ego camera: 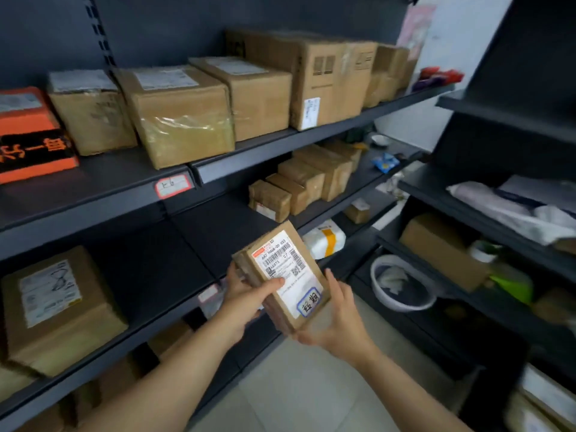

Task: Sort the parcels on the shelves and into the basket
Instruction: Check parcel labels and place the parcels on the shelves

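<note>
I hold a small brown cardboard parcel [280, 272] with a white shipping label, tilted, in front of the middle shelf [174, 254]. My left hand [246, 299] grips its left side, thumb across the label. Beneath its lower right corner, my right hand [335, 319] supports it. Several brown boxes [184, 113] line the top shelf [280, 145]. A row of small parcels [299, 185] stands on the middle shelf to the right. A round grey basket [402, 302] with white bags inside sits low at the right.
An orange and black box [31, 135] sits at the top shelf's left end, and a large labelled box [59, 310] on the middle shelf's left. A white and yellow bag [324, 238] lies lower. A second dark rack [498, 213] with bags and a box stands right.
</note>
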